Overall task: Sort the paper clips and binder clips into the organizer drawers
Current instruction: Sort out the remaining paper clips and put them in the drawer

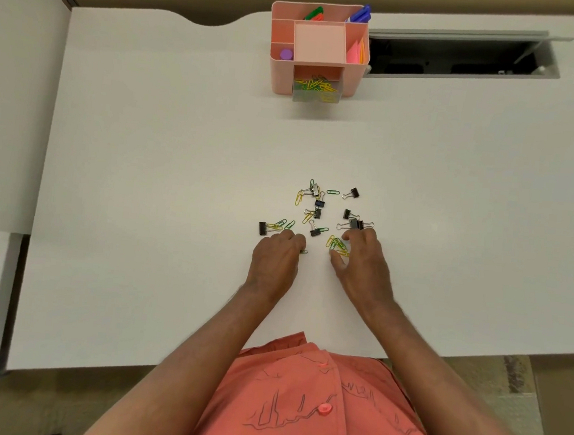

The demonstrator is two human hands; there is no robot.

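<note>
**2 hands at the near edge of a clip scatter, wide bare desk all around**

2 hands work low in the centre of the frame on a white desk (pixel 145 172). The left hand (pixel 277 256) lies knuckles up with its fingers curled under; a green paper clip (pixel 304 252) pokes out at its right side, so the fingers appear to be clamped on it, though the grip itself is hidden. The right hand (pixel 361 257) has thumb and forefinger spread apart around a small bunch of yellow and green paper clips (pixel 337 246), touching it without closing.

Just above both hands, at centre frame, lies the loose scatter: black binder clips (pixel 317 213) mixed with more paper clips. 1 binder clip (pixel 263 228) sits at the scatter's left edge, another (pixel 354 192) at its upper right edge, and a larger one (pixel 356 224) lies just beside the right hand's fingertips.

The pink organizer (pixel 321 48) stands at the top centre, well apart from the scatter, with a broad strip of bare desk between them. Its clear drawer (pixel 316 91) is pulled out toward the person and holds yellow and green paper clips. Open desk also runs to the left edge. A dark cable slot (pixel 463 56) opens at the upper right, just beside the organizer. The desk's near edge crosses the lower frame, at the person's coral shirt (pixel 315 408).
</note>
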